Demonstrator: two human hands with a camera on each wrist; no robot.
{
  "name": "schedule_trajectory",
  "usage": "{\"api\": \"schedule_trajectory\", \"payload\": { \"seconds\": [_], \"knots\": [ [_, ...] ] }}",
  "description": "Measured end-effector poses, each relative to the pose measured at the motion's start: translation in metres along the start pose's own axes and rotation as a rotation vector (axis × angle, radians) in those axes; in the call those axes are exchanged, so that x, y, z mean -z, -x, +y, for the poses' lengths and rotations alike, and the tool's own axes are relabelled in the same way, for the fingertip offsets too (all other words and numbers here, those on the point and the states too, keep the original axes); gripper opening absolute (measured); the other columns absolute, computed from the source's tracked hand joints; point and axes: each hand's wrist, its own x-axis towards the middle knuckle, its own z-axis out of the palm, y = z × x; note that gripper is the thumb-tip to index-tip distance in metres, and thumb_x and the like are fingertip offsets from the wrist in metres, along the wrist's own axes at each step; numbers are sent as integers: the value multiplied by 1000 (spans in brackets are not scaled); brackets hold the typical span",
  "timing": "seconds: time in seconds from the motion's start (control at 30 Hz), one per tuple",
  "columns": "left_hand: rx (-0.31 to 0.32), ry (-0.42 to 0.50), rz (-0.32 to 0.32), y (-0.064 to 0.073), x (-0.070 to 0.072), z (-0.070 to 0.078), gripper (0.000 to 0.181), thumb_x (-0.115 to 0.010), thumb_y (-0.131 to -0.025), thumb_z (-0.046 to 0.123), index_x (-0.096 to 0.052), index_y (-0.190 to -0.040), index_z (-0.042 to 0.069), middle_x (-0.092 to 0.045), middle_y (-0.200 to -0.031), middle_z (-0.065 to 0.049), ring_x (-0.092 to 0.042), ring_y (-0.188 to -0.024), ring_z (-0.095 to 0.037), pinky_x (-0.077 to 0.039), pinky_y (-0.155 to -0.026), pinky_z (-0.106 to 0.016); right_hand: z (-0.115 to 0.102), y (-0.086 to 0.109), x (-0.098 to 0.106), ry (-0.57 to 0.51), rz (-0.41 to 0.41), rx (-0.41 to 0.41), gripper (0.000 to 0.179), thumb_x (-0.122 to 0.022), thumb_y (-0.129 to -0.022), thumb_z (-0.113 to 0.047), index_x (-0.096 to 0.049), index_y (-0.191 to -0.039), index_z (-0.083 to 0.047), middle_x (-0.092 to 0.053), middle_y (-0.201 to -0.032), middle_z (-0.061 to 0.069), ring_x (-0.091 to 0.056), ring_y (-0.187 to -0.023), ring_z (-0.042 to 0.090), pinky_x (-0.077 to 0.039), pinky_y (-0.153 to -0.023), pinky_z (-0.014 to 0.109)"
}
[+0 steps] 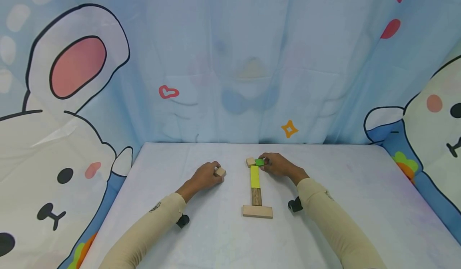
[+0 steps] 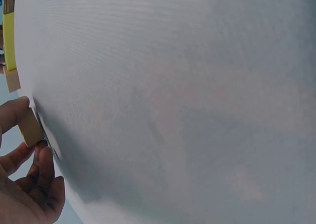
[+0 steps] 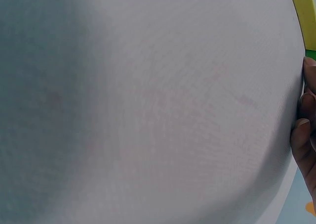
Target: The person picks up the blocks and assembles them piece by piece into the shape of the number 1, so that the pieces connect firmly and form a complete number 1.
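Observation:
A small plain wooden block (image 1: 220,172) is pinched between the thumb and fingers of my left hand (image 1: 207,176), left of a row of blocks. In the left wrist view this block (image 2: 31,129) shows between thumb and fingertips. At the far end of the row my right hand (image 1: 278,165) pinches a green block (image 1: 259,162), which lies beside another small wooden block (image 1: 250,162). Nearer, a yellow block (image 1: 255,177) joins a brown wood-grained block (image 1: 256,197), and a wide pale wooden block (image 1: 257,211) lies crosswise at the near end.
The blocks lie on a white-covered table (image 1: 216,237). Behind it hangs a light blue curtain (image 1: 245,61) printed with cartoon animals. Dark wrist cameras (image 1: 295,205) hang beneath both sleeves.

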Motion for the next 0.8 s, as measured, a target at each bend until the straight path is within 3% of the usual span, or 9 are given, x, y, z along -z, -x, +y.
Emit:
{"api": "schedule_trajectory", "payload": {
  "seconds": [0.47, 0.8],
  "knots": [
    [-11, -19, -35, -2, 4, 12, 41, -74, -91, 26, -61, -126, 7, -69, -113, -12, -64, -99, -22, -52, -88, -43, 3, -1, -2, 0, 5, -1, 39, -67, -97, -16, -59, -133, -5, -64, -108, 10, -57, -100, 23, -47, -93, 46],
    [-34, -62, -27, -12, -1, 22, 43, -71, -92, 25, -61, -130, 8, -70, -115, -10, -66, -101, -21, -54, -87, -39, 6, -4, -3, 0, 4, 3, 39, -68, -97, -16, -59, -133, -5, -63, -107, 9, -56, -98, 22, -47, -91, 44]
  ]
}}
